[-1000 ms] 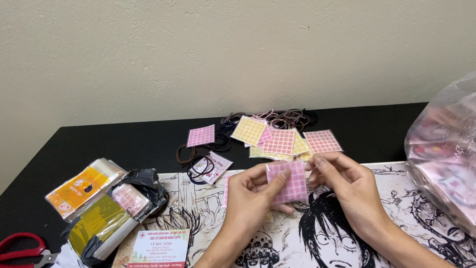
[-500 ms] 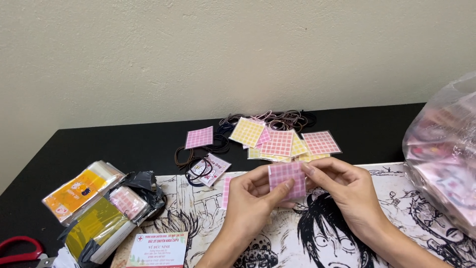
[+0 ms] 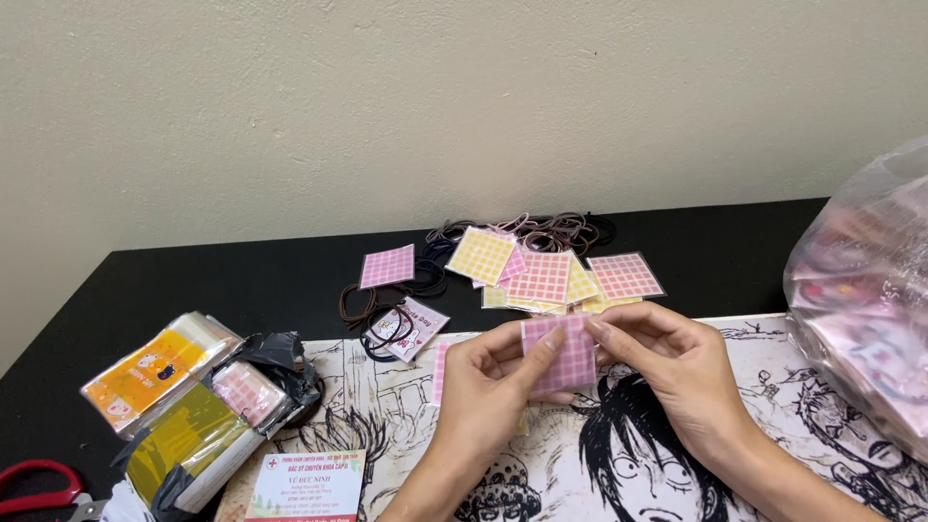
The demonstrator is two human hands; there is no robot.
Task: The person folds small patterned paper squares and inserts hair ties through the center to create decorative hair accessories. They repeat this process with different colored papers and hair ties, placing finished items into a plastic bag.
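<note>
Head view: both hands meet low of centre, above a black-and-white cartoon mat spread on the black counter. Between them, a small pink checked sheet, held off the mat, face toward the camera. Left hand pinches it: thumb in front at the sheet's 10 o'clock corner, fingers curled behind its left edge. Right hand pinches the 2 o'clock corner with thumb and forefinger; other fingers loosely curled, apart from the sheet.

Judgement: thin, very light, flexible like paper or film; likely creases if squeezed mid-face, possibly slick. Best taken at edges or corners, as it is.

At 12 o'clock from the hands, a fanned pile of pink and yellow checked sheets, with dark hair ties behind. At 9 o'clock, packets in clear wrap; red scissors at 8 o'clock. Clear plastic bag at 3 o'clock.
</note>
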